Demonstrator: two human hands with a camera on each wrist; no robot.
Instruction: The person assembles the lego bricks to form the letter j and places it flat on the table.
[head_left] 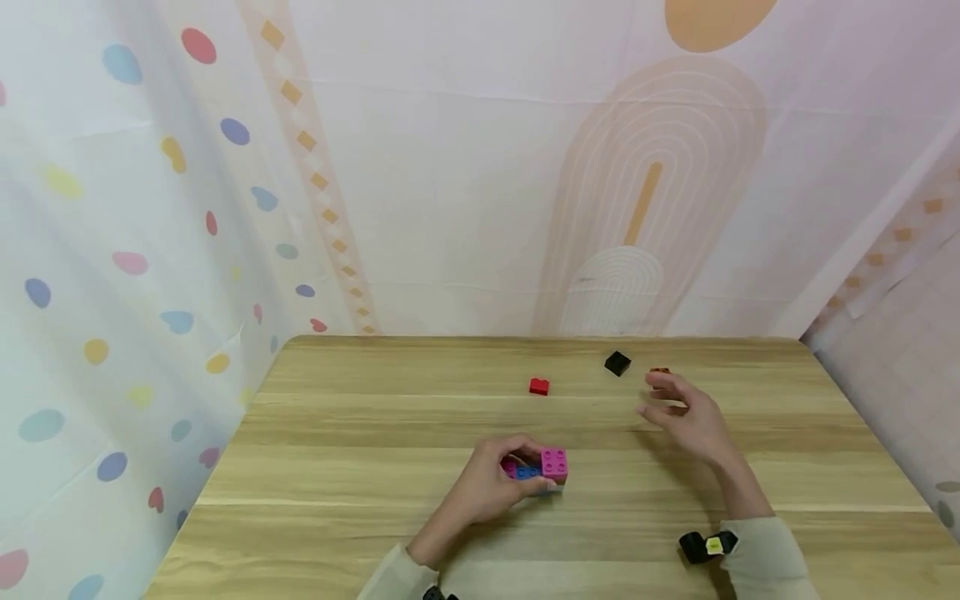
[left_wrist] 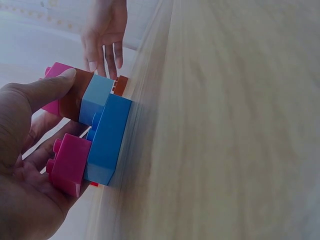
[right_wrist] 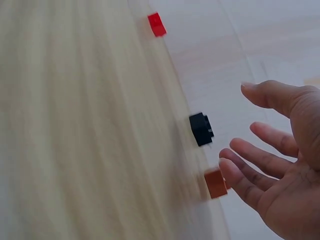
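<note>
My left hand [head_left: 480, 487] grips a toy brick assembly low over the table, thumb on one side and fingers on the other. In the left wrist view, its base is a long blue brick [left_wrist: 111, 140]. One end of the base bears a pink brick [left_wrist: 71, 162]. On the other end are stacked a light blue brick [left_wrist: 95, 100], a brown brick [left_wrist: 75, 97] and a second pink brick [head_left: 554, 461] on top. My right hand [head_left: 693, 423] hovers with spread, loosely bent fingers beside an orange-brown brick [right_wrist: 215, 183], holding nothing; its fingers partly cover that brick in the head view.
A black brick [head_left: 618, 363] lies left of the orange-brown one, near the back edge of the wooden table [head_left: 360, 417]. Farther left sits a small red brick [head_left: 539, 387]. A patterned curtain [head_left: 450, 183] hangs behind the table.
</note>
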